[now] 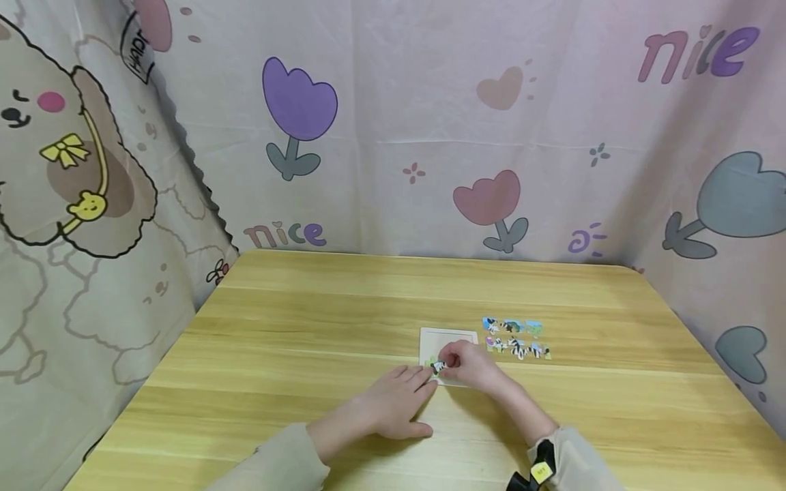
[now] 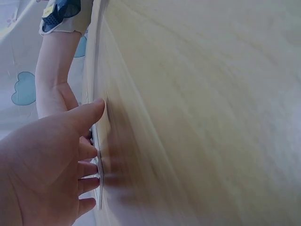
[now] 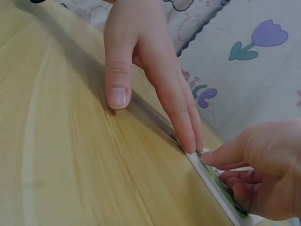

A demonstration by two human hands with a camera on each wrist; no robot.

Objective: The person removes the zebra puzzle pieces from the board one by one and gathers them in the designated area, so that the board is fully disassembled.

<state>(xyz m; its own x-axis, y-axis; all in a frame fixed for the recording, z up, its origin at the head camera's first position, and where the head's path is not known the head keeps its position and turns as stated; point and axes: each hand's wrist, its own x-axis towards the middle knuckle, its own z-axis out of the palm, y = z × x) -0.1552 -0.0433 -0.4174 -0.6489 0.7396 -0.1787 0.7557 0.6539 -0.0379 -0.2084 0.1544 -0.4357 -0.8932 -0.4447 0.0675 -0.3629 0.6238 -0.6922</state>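
A white, shallow puzzle tray [image 1: 433,339] lies flat on the table, its inside partly hidden by the hands. At its near left corner is a green, black and white puzzle piece [image 1: 437,367]. My right hand [image 1: 473,366] bends over the tray and pinches this piece between thumb and curled fingers; in the right wrist view the fingers [image 3: 244,186] cover part of it. With fingers extended, my left hand [image 1: 396,402] rests its fingertips on the tray's near left edge. In the left wrist view the left thumb [image 2: 89,115] is held apart from the other fingers.
Just right of the tray, several loose puzzle pieces [image 1: 518,349] with animal pictures lie in two rows. The wooden table [image 1: 295,307] ends at a printed curtain [image 1: 381,184] behind, and another curtain [image 1: 178,225] hangs along the left side.
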